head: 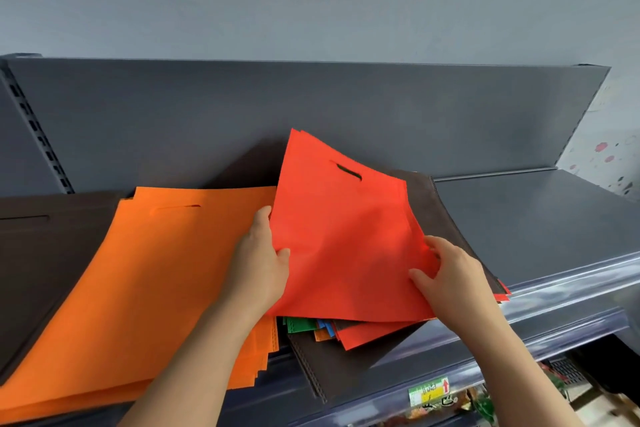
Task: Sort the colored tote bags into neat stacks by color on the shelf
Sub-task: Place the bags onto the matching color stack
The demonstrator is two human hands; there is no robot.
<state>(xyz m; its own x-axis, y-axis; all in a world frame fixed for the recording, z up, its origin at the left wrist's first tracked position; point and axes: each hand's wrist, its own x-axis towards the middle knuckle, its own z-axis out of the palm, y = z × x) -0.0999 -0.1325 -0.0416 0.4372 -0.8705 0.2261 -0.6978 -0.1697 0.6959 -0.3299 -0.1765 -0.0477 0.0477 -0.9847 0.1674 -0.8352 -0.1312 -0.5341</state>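
Hands grip a red tote bag [343, 239] on a dark shelf [533, 218]: the left hand [261, 262] pinches its left edge, the right hand [450, 274] its lower right corner. It sits tilted atop a mixed pile [322, 329], beside an orange stack [145, 288] and a brown stack [38, 253].
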